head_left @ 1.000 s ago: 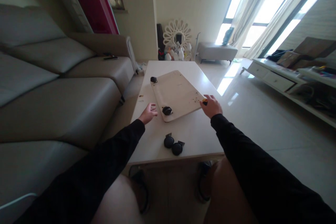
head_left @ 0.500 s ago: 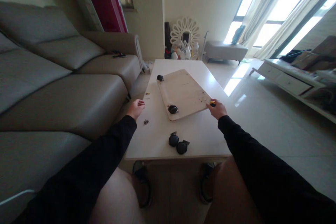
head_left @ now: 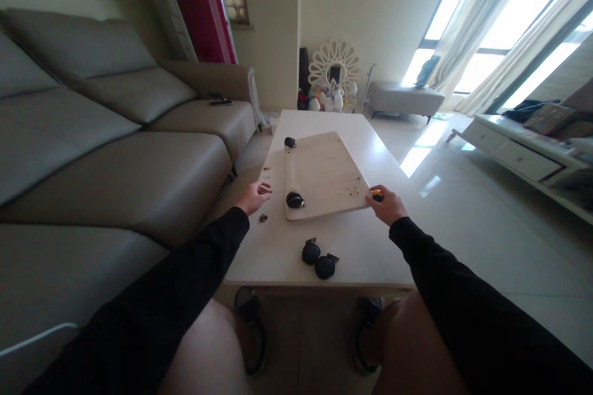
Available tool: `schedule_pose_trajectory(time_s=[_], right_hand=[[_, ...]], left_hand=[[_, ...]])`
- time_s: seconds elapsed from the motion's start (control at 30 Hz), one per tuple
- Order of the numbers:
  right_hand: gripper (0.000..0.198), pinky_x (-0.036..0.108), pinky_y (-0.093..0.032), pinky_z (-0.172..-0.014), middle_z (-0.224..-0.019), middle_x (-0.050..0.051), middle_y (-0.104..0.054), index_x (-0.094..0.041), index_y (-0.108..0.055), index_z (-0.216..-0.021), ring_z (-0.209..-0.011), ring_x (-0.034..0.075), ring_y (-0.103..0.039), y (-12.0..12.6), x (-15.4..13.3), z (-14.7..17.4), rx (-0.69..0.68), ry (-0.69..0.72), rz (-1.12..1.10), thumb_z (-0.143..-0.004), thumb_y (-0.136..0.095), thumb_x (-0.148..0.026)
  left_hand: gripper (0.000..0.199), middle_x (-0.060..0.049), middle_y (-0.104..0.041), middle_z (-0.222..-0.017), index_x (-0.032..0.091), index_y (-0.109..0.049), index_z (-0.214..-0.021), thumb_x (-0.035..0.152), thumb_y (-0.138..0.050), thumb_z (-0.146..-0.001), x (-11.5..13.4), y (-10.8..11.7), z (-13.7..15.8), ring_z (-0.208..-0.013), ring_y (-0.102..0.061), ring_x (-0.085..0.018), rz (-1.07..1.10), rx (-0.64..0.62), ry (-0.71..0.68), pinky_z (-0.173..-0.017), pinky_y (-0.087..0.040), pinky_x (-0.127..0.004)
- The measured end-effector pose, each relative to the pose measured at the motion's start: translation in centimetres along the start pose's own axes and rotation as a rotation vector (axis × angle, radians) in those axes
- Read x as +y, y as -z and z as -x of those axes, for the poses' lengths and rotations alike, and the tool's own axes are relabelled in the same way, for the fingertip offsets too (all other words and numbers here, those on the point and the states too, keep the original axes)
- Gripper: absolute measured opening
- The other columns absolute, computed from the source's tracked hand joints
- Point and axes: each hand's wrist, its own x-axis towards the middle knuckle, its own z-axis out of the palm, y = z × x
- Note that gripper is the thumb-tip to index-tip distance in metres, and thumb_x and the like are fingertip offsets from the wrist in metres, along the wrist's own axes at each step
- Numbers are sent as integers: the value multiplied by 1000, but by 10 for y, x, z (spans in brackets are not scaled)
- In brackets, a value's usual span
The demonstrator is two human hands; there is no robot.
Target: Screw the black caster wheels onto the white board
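A pale wooden board [head_left: 324,173] lies at a slant on the white table [head_left: 273,259]. Two black caster wheels stand on its left side, a far one [head_left: 290,142] and a near one [head_left: 294,200]. My right hand [head_left: 386,203] is closed at the board's right corner, with a small yellow-and-black tool [head_left: 377,195] also in its grip; most of the tool is hidden. Left of the board, apart from it, my left hand [head_left: 254,197] hovers with loosely bent fingers and nothing visible in them. Two loose casters [head_left: 311,252] lie together nearer me.
A small pile of screws [head_left: 263,218] lies by my left hand, and small bits [head_left: 267,168] sit at the table's left edge. A grey sofa [head_left: 185,166] runs along the left. On the right is a low white cabinet [head_left: 514,148].
The board has turned clockwise on the table: its right corner has come towards me and its near corner has swung left. My right hand stays on it. The view has shifted slightly.
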Motion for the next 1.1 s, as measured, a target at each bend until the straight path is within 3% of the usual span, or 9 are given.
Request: schedule_pose_trajectory(time_s=[0.2, 0.4, 0.67, 0.8, 1.1], right_hand=[[41, 33, -57, -66, -93, 8, -76, -19, -74, -113, -67, 16, -64, 0, -2, 0, -34, -2, -52, -79, -63, -41], [43, 32, -55, -61, -91, 8, -74, -20, -73, -112, -63, 15, -60, 0, 0, -3, -67, -21, -96, -78, -63, -43], [39, 28, -48, -54, -68, 0, -65, -20, -72, -102, -53, 13, -54, -1, 2, -4, -76, 18, -181, -76, -63, -48], [41, 28, -48, -53, -68, 0, -65, -21, -71, -103, -52, 12, -53, -2, 4, -4, -85, 18, -200, -75, -63, -49], [42, 28, -48, -51, -65, -2, -61, -20, -72, -106, -51, 12, -52, -1, 7, -4, -104, 10, -213, -76, -64, -48]], left_hand=[[47, -17, -72, -126, 18, -61, -108, 17, -68, -61, 13, -13, 0, -119, -70, -33, 135, -179, -53, -96, -59, -49], [73, -16, -68, -130, 19, -60, -123, 32, -90, -57, 29, -22, 11, -127, -63, -36, -1, -290, -155, -107, -51, -55], [57, -13, -71, -118, 19, -63, -119, 22, -80, -65, 26, -22, 9, -116, -68, -31, -51, -230, -226, -99, -55, -48], [52, -12, -72, -116, 18, -65, -116, 20, -76, -66, 23, -20, 6, -115, -69, -30, -61, -200, -217, -98, -56, -47], [58, -12, -71, -129, 21, -68, -120, 26, -77, -62, 28, -18, 11, -123, -66, -33, -117, -288, -198, -103, -54, -49]])
